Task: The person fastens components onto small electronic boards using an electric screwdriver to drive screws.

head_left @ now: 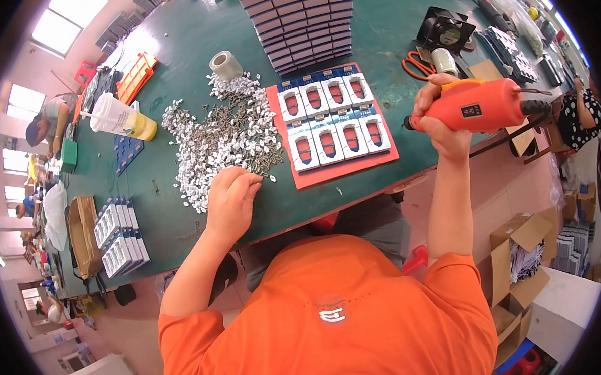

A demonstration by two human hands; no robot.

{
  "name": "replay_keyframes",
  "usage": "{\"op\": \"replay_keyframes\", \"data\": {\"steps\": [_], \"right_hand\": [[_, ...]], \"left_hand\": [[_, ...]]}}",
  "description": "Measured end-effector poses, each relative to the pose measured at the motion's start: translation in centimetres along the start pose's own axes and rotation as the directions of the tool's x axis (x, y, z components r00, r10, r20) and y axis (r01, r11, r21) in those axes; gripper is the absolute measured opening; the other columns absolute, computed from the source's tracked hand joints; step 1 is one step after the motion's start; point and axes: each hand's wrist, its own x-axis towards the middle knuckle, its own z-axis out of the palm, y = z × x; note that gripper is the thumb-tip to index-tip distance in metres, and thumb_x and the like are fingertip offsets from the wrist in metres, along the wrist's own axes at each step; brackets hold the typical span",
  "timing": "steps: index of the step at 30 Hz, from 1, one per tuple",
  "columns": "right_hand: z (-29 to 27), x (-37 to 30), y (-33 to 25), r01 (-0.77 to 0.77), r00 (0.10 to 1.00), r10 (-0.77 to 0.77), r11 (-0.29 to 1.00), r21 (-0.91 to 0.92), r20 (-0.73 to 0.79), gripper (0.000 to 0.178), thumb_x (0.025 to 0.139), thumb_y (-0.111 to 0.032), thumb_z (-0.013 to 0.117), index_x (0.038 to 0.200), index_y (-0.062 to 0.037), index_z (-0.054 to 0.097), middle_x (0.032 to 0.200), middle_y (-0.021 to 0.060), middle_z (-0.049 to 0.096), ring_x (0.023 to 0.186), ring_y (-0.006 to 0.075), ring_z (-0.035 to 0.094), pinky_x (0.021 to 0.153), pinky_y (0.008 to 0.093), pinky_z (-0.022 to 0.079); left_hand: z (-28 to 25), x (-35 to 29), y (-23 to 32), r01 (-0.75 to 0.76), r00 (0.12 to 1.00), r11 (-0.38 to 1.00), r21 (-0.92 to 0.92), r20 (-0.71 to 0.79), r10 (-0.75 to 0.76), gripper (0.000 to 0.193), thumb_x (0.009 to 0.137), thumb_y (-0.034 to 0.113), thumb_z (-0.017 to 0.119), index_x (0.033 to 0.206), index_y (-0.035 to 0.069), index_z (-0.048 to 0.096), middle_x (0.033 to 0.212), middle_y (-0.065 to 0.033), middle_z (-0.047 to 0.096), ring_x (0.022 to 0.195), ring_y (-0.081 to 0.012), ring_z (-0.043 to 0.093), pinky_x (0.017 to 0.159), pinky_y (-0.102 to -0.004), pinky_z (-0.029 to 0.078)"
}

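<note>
Gripping the red driver [495, 105] in the head view, my right hand [447, 137] wraps around its front, right of the white-framed boards [345, 144] on the red mat [387, 158]. My left hand [228, 199] curls beside the clips [194, 173] and screws [227, 118] on the surface [165, 237]; I can't tell whether it pinches any.

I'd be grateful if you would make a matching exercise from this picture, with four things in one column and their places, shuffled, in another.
Column one
1. Red power tool
2. Left hand
3. Plastic cup
4. Eight white frames

Column two
A. On a red sheet
B. Left of the loose pile
C. In the right hand
D. At the pile's near edge

Pairs: 1-C, 2-D, 3-B, 4-A
</note>
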Motion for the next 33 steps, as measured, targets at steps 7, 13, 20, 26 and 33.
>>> {"op": "replay_keyframes", "data": {"steps": [7, 13, 20, 26, 33], "right_hand": [[-0.6, 0.1, -0.1, 0.003, 1.000, -0.004, 0.998, -0.069, -0.019, 0.062, 0.072, -0.017, 0.078, 0.125, -0.0012, 0.051, 0.086, 0.0057, 0.055, 0.079, 0.0164, 0.054, 0.070, 0.0307, 0.046], [-0.8, 0.2, 0.0, -0.002, 1.000, 0.000, 0.997, -0.080, -0.022, 0.060, 0.072, -0.017, 0.076, 0.125, -0.0016, 0.052, 0.085, 0.0056, 0.054, 0.079, 0.0163, 0.053, 0.071, 0.0308, 0.046], [-0.6, 0.2, 0.0, -0.006, 1.000, 0.005, 0.997, -0.083, -0.014, 0.060, 0.072, -0.017, 0.076, 0.125, -0.0012, 0.052, 0.086, 0.0056, 0.054, 0.079, 0.0162, 0.053, 0.071, 0.0306, 0.046], [-0.6, 0.3, -0.2, 0.000, 1.000, -0.001, 0.996, -0.087, -0.019, 0.060, 0.072, -0.016, 0.075, 0.124, -0.0008, 0.052, 0.085, 0.0060, 0.054, 0.079, 0.0164, 0.053, 0.071, 0.0304, 0.046], [-0.6, 0.3, -0.1, -0.039, 0.998, 0.036, 0.997, -0.061, -0.048, 0.057, 0.070, -0.010, 0.071, 0.123, -0.0006, 0.051, 0.085, 0.0066, 0.054, 0.077, 0.0164, 0.053, 0.071, 0.0301, 0.046]], "left_hand": [[1.2, 1.5, -0.3, -0.127, 0.991, 0.992, -0.007, 0.034, 0.127, 0.012, 0.078, 0.007, 0.069, 0.088, 0.009, 0.064, 0.098, -0.0028, 0.062, 0.097, -0.0257, 0.056, 0.089, -0.0384, 0.037], [1.8, 1.7, -0.5, -0.147, 0.988, 0.989, 0.014, 0.038, 0.146, 0.010, 0.078, 0.008, 0.069, 0.086, 0.010, 0.064, 0.103, -0.0007, 0.064, 0.104, -0.0242, 0.054, 0.091, -0.0383, 0.036], [1.9, 1.9, -0.3, -0.168, 0.986, 0.986, 0.019, 0.000, 0.168, 0.010, 0.076, 0.008, 0.069, 0.084, 0.009, 0.063, 0.098, -0.0005, 0.064, 0.100, -0.0229, 0.056, 0.090, -0.0387, 0.036], [2.1, 1.7, -0.3, -0.194, 0.981, 0.978, 0.074, 0.004, 0.194, 0.012, 0.075, 0.008, 0.070, 0.085, 0.009, 0.064, 0.097, -0.0001, 0.064, 0.101, -0.0229, 0.056, 0.092, -0.0390, 0.036], [-2.5, 2.3, -0.1, -0.068, 0.992, 0.998, 0.010, -0.105, 0.069, 0.031, 0.077, -0.002, 0.064, 0.107, 0.005, 0.064, 0.110, -0.0105, 0.062, 0.109, -0.0288, 0.056, 0.100, -0.0412, 0.038]]}}
